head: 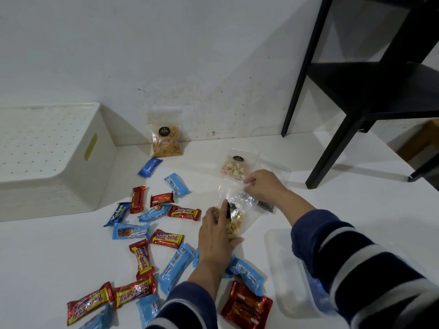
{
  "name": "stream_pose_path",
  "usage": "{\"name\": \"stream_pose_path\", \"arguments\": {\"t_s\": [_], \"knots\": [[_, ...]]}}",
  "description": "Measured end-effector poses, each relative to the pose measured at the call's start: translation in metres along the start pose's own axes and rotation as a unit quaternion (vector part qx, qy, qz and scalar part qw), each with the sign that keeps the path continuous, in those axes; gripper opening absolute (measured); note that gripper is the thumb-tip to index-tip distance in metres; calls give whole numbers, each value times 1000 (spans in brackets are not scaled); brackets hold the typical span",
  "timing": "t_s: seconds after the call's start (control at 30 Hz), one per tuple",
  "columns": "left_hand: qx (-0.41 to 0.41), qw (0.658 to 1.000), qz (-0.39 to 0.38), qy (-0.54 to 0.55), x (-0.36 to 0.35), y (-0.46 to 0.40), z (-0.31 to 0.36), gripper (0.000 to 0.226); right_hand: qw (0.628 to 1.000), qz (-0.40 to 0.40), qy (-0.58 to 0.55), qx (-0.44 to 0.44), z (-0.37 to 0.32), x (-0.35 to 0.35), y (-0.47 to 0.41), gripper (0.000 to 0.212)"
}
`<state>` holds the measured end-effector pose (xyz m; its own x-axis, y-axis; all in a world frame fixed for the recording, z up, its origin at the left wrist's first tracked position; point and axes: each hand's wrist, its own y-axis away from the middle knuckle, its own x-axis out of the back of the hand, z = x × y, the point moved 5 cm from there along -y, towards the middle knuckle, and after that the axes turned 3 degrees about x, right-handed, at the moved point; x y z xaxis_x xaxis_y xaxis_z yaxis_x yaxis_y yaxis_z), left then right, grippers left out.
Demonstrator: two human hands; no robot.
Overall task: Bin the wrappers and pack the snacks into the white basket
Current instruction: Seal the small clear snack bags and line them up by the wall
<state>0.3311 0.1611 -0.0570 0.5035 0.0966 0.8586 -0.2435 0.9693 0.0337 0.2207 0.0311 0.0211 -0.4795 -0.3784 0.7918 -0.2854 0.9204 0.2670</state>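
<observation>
The white basket (54, 157) sits upside down far left on the bench (344, 193). Snack bars (166, 238) lie beside it. The left hand (217, 241) grips a clear bag of snacks (234, 224); the right hand (263, 184) pinches its top.

Basket (47, 148) left, snack bars (166, 238) before it — stool (370, 91) right.

One white basket (47, 157), three filled clear snack bags (167, 136), two hands (217, 236), one black stool (370, 91)
</observation>
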Motion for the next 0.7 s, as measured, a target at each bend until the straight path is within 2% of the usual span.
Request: {"name": "stream_pose_path", "arguments": {"t_s": [0.13,0.23,0.3,0.4,0.57,0.7], "knots": [[5,1000,0,1,0,-4,0,99,999,34,3,-3,7,3,5,20],[18,1000,-5,5,-2,-4,0,98,999,43,3,-4,4,-4,10,27],[30,998,16,57,2,-5,2,85,999,46,3,-6,4,-9,12,33],[72,977,73,189,15,-18,10,41,998,60,-9,14,2,-9,14,31],[161,931,55,322,31,-42,24,35,996,38,6,77,-5,-10,22,23],[152,918,67,359,28,-48,17,18,995,39,-39,88,-5,-13,30,16]]}}
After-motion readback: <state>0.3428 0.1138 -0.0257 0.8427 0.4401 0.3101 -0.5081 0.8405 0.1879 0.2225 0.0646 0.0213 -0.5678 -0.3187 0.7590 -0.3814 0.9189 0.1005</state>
